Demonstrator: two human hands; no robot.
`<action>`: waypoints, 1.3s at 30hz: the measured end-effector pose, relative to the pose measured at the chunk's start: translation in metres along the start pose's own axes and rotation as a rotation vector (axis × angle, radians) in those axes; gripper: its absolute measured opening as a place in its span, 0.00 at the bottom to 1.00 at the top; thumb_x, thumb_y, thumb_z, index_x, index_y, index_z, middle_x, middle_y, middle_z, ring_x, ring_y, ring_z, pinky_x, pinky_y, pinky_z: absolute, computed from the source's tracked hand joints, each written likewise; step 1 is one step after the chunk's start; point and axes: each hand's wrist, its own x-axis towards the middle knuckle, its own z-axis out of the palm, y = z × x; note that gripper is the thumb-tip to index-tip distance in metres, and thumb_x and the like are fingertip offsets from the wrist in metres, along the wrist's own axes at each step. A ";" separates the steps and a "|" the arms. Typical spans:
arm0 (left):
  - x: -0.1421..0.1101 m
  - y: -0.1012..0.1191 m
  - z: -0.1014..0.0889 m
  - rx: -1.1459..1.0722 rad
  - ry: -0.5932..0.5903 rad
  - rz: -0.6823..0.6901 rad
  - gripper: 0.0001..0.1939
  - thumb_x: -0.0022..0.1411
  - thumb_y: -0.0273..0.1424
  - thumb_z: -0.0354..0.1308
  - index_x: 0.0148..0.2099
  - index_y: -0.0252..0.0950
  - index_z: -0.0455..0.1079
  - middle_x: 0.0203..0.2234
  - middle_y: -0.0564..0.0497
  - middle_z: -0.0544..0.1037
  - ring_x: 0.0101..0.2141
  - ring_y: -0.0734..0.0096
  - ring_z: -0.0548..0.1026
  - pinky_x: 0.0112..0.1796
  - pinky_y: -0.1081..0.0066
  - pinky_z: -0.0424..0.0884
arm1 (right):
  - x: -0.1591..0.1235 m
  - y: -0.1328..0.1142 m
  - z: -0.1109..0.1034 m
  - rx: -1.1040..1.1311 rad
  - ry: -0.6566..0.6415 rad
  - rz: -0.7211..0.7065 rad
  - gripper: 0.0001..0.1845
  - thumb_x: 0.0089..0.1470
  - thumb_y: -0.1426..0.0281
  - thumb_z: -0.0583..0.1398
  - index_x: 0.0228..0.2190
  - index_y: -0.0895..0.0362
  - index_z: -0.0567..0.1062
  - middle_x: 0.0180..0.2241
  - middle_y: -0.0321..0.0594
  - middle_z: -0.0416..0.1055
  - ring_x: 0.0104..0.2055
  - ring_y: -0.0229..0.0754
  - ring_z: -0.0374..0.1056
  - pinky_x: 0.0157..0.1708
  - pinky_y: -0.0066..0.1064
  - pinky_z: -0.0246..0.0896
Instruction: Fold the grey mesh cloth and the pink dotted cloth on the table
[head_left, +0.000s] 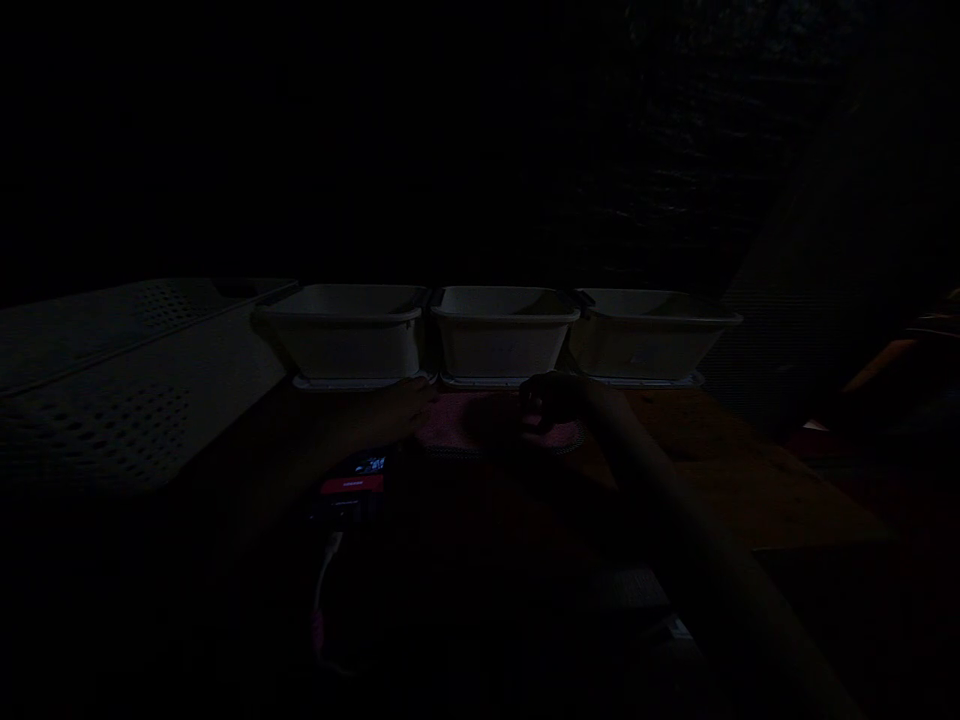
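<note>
The scene is very dark. My left hand (pixel 409 402) lies flat at the left edge of a pink cloth mat (pixel 469 425), its fingers stretched out and no object visible in it. Over the right part of the mat, my right hand (pixel 559 398) has its fingers curved, with a gap showing between thumb and fingers; nothing can be made out in it. Just beyond the hands stand three pale rectangular tubs in a row: a left tub (pixel 345 345), a middle tub (pixel 502 345) and a right tub (pixel 645 345).
A large pale crate with holes (pixel 150 400) stands at the left. Near my left forearm lies a phone with a lit screen (pixel 352 485), and a pale cable (pixel 322 580) runs below it. The wooden table (pixel 735 480) extends right. Part of a person's arm (pixel 889 360) shows at far right.
</note>
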 end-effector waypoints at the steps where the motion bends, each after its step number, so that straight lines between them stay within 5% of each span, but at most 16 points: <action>1: 0.000 0.000 0.000 0.001 0.003 0.001 0.18 0.68 0.29 0.48 0.58 0.30 0.65 0.53 0.37 0.70 0.52 0.58 0.71 0.52 0.61 0.67 | 0.000 -0.001 0.000 -0.028 -0.032 0.007 0.24 0.39 0.72 0.72 0.42 0.54 0.80 0.45 0.45 0.77 0.45 0.52 0.73 0.45 0.40 0.69; 7: 0.000 -0.003 0.003 0.011 0.019 0.026 0.18 0.69 0.30 0.48 0.58 0.31 0.65 0.52 0.38 0.71 0.51 0.60 0.71 0.52 0.63 0.67 | -0.001 -0.013 -0.006 -0.149 -0.126 0.062 0.30 0.45 0.71 0.70 0.51 0.56 0.75 0.52 0.47 0.74 0.49 0.51 0.72 0.48 0.39 0.69; 19: 0.000 -0.005 0.004 -0.012 0.026 0.027 0.19 0.68 0.30 0.47 0.58 0.31 0.65 0.53 0.38 0.71 0.51 0.59 0.71 0.52 0.61 0.67 | -0.017 -0.038 -0.017 -0.189 -0.156 0.073 0.28 0.49 0.76 0.68 0.53 0.61 0.73 0.52 0.52 0.73 0.52 0.54 0.71 0.50 0.39 0.67; 29: 0.000 -0.004 0.003 -0.025 0.020 0.020 0.18 0.68 0.29 0.47 0.59 0.34 0.64 0.53 0.41 0.71 0.52 0.61 0.70 0.52 0.63 0.67 | -0.011 -0.027 -0.013 -0.159 -0.139 0.054 0.27 0.47 0.72 0.69 0.50 0.59 0.75 0.52 0.49 0.73 0.52 0.54 0.71 0.48 0.40 0.68; 35: 0.000 -0.005 0.003 -0.019 0.010 0.018 0.19 0.68 0.30 0.48 0.59 0.34 0.64 0.53 0.40 0.71 0.51 0.61 0.71 0.51 0.63 0.67 | -0.008 -0.024 -0.009 -0.052 -0.064 0.002 0.23 0.46 0.75 0.68 0.47 0.58 0.76 0.49 0.47 0.75 0.48 0.49 0.73 0.46 0.35 0.69; 39: 0.000 0.003 -0.002 -0.028 0.026 0.016 0.20 0.68 0.28 0.47 0.61 0.34 0.62 0.53 0.39 0.71 0.52 0.61 0.71 0.51 0.63 0.67 | -0.009 -0.042 -0.006 0.090 0.080 -0.223 0.16 0.54 0.76 0.62 0.46 0.60 0.76 0.47 0.45 0.77 0.45 0.41 0.73 0.44 0.29 0.67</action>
